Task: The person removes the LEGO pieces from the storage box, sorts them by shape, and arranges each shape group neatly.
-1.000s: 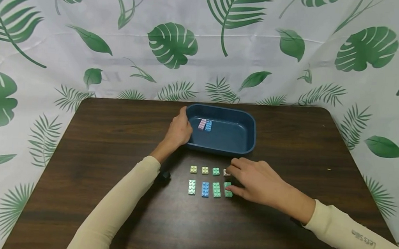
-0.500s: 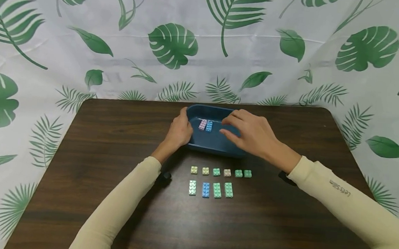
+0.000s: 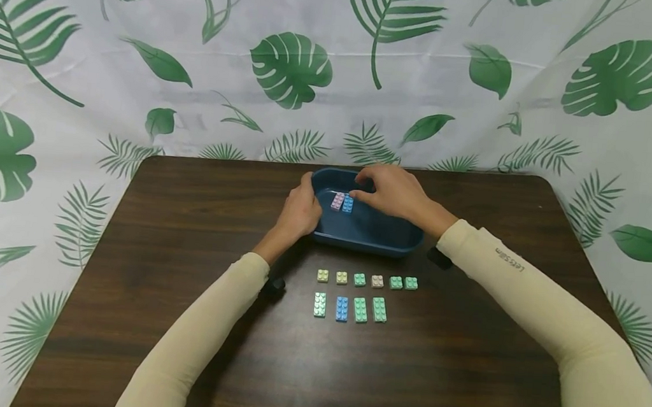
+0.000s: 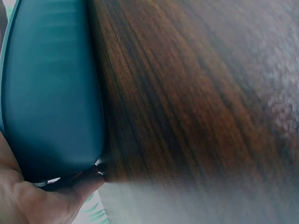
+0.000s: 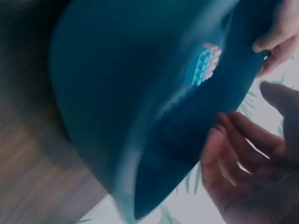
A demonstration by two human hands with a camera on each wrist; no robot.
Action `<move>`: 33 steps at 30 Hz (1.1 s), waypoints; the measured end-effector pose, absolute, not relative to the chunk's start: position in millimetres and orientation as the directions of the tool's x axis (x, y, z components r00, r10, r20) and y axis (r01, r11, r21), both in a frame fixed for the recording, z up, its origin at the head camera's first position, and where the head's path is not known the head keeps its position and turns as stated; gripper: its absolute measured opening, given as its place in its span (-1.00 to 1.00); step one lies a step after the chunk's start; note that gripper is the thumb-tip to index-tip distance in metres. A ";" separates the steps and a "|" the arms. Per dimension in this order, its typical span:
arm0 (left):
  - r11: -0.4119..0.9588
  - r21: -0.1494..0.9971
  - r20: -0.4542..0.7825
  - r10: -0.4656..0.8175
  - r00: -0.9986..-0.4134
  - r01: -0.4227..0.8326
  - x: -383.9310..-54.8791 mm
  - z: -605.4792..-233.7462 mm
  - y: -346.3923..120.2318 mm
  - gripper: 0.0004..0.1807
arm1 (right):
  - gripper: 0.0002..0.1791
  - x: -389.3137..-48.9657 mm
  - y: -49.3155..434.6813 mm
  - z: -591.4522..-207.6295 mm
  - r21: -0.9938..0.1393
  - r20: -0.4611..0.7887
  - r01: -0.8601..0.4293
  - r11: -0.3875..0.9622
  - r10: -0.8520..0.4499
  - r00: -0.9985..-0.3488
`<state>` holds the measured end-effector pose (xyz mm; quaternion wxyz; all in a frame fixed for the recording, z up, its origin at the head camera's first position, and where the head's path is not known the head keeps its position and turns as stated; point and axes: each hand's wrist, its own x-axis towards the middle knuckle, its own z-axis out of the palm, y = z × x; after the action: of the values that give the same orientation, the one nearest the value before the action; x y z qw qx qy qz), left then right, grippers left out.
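My left hand (image 3: 300, 211) grips the left end of a dark blue plastic bin (image 3: 369, 237). The left wrist view shows its thumb and fingers (image 4: 46, 203) around the bin's end wall (image 4: 51, 93). Inside lie a pink toy brick (image 3: 338, 200) and a blue toy brick (image 3: 348, 204), side by side. Over the bin is my right hand (image 3: 392, 193), fingers bent loosely and thumb tip close by the blue brick. In the right wrist view a gap shows between that hand's thumb (image 5: 275, 95) and fingers, with nothing between them.
In front of the bin, small square bricks, yellow (image 3: 341, 277), green (image 3: 359, 279) and pale pink (image 3: 377, 281), form a row. Nearer is a row of longer bricks, one blue (image 3: 342, 309), the others green (image 3: 360, 310). A leaf-patterned cloth (image 3: 196, 104) hangs behind the wooden table (image 3: 199, 206).
My right hand has moved from the brick rows up and left over the bin, near the blue brick. Two small green bricks at the row's right end came into view. My left hand keeps its grip.
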<state>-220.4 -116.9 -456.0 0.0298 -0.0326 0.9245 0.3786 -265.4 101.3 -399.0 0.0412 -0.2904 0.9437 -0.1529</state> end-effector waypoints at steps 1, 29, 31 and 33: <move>0.714 0.695 -0.078 -0.042 -0.996 -0.084 -220.7 -456.4 -116.2 -0.34 | -0.49 -268.5 99.8 -400.8 -0.296 -0.020 -0.531 0.794 -0.561 -0.828; 0.714 0.694 -0.078 -0.048 -0.996 -0.089 -220.4 -455.9 -116.1 -0.35 | -0.50 -276.8 72.0 -406.7 -0.079 -0.225 -0.545 0.835 -0.547 -0.806; 0.713 0.695 -0.076 -0.048 -0.996 -0.088 -220.1 -455.6 -116.0 -0.36 | -0.52 -276.3 71.0 -407.4 -0.071 -0.227 -0.545 0.836 -0.545 -0.807; 0.713 0.696 -0.073 -0.049 -0.996 -0.086 -220.1 -455.7 -115.8 -0.36 | -0.54 -276.0 70.5 -408.2 -0.060 -0.227 -0.545 0.836 -0.543 -0.808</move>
<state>-220.1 -115.8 -455.7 0.0247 -0.0366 0.9252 0.3770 -276.0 70.5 -408.2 0.1181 -0.2861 0.9509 0.0041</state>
